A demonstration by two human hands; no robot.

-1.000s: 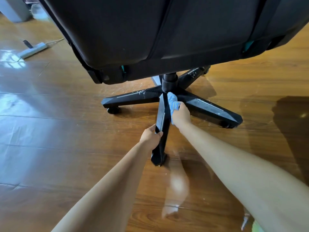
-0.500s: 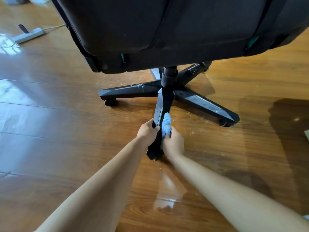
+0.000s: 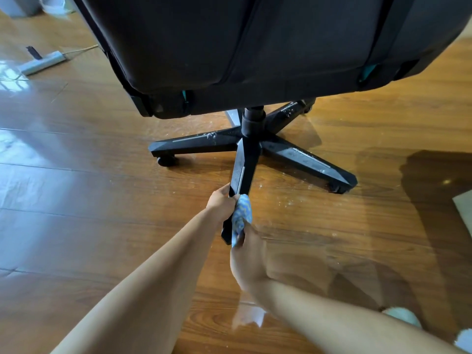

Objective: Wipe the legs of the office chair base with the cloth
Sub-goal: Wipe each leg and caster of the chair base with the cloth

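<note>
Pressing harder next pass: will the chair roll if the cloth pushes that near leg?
Probably apt to roll: a castor sits on glossy wood floor. The left hand gripping the near leg likely checks that. The bunched cloth should give, not shove.

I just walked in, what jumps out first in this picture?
A big black office chair fills the top of the view, its star-shaped base below on a glossy wooden floor. At the centre, the left hand grips the near leg while the right hand holds a blue cloth against its outer end. White specks dot the leg pointing left.
</note>
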